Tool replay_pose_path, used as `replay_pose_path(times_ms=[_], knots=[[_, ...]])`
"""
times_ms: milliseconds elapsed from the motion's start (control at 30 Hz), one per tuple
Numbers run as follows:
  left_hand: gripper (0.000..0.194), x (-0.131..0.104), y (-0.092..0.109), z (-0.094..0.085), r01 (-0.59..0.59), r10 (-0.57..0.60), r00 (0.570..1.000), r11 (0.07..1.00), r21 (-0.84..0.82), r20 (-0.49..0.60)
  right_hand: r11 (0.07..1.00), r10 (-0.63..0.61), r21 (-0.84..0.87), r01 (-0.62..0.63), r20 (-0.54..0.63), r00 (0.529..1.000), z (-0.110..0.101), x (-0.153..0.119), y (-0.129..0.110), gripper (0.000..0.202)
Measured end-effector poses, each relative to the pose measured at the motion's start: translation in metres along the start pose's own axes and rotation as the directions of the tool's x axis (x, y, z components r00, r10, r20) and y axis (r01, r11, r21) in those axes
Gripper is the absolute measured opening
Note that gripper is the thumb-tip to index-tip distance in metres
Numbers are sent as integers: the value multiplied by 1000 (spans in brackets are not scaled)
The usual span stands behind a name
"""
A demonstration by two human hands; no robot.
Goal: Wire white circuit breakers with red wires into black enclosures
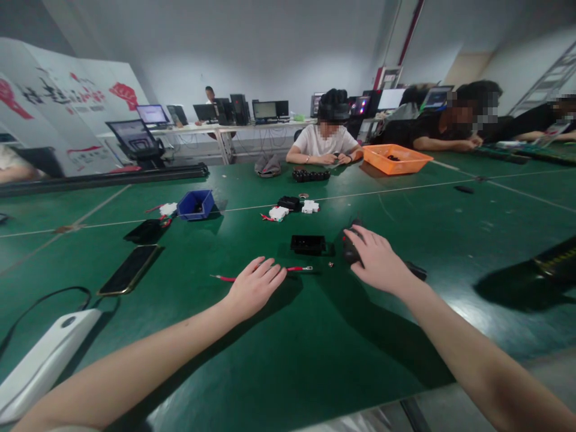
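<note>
My left hand [256,285] is over a short red wire [297,269], its fingers closed down on it and the thumb hidden. A metal ring terminal shows at the wire's right end, and its bare left end sticks out past the hand. My right hand [375,255] is wrapped over a dark hand tool [353,246] with red marks, its kind mostly covered; a black part of it appears beyond the wrist. Between the hands lie an open black plastic box [308,243] and a tiny metal piece [331,264].
White breakers [279,213] and a black part [288,203] lie farther out. Leftward are a blue bin [195,205], a black tray [143,230], a phone [130,270] and a white device [49,360]. An orange basket [396,159] stands near a co-worker opposite [324,141].
</note>
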State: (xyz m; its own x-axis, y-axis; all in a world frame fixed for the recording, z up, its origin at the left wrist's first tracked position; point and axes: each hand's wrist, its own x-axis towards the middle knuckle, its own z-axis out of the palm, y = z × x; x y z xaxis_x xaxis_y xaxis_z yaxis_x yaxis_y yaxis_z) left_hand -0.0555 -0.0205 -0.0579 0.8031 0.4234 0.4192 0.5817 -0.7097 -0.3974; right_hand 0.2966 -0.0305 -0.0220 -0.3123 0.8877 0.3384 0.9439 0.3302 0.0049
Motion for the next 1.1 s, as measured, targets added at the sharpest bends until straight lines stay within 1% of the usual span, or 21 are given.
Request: replay_pose_path(times_ms=[33,100,200,267,300,400,467,600,700,933,1100], knots=[[33,0,0,0,1,-1,1000,1000,5,-5,997,-54,49,56,-40,998,1,0,-11,66],[34,0,1,0,1,-1,1000,1000,16,-4,984,-106,136,117,-91,990,6,-1,-30,60],[36,0,1,-1,6,-6,1000,1000,14,11,964,-173,178,195,-134,976,16,-1,-51,65],[36,1,1,-1,12,-12,1000,1000,2,24,952,-221,183,247,-152,964,23,-2,-58,71],[36,1,2,-1,16,-15,999,1000,-4,31,947,-225,197,254,-158,961,27,-1,-60,74],[39,3,2,-2,18,-18,999,1000,-5,42,942,-160,268,201,-167,973,34,2,-59,81],[41,3,3,-3,19,-19,999,1000,8,40,946,-134,273,174,-158,978,38,5,-54,82],[41,3,3,-3,31,-33,998,999,32,45,960,-180,193,202,-127,975,40,10,-39,78],[40,3,4,-5,47,-48,997,999,27,52,965,-186,167,203,-112,976,40,12,-33,75],[39,1,4,-5,19,-22,999,998,59,44,954,-201,206,219,-106,974,40,14,-32,71],[38,1,4,-4,19,-20,999,999,32,36,954,-214,189,231,-105,971,43,21,-25,69]])
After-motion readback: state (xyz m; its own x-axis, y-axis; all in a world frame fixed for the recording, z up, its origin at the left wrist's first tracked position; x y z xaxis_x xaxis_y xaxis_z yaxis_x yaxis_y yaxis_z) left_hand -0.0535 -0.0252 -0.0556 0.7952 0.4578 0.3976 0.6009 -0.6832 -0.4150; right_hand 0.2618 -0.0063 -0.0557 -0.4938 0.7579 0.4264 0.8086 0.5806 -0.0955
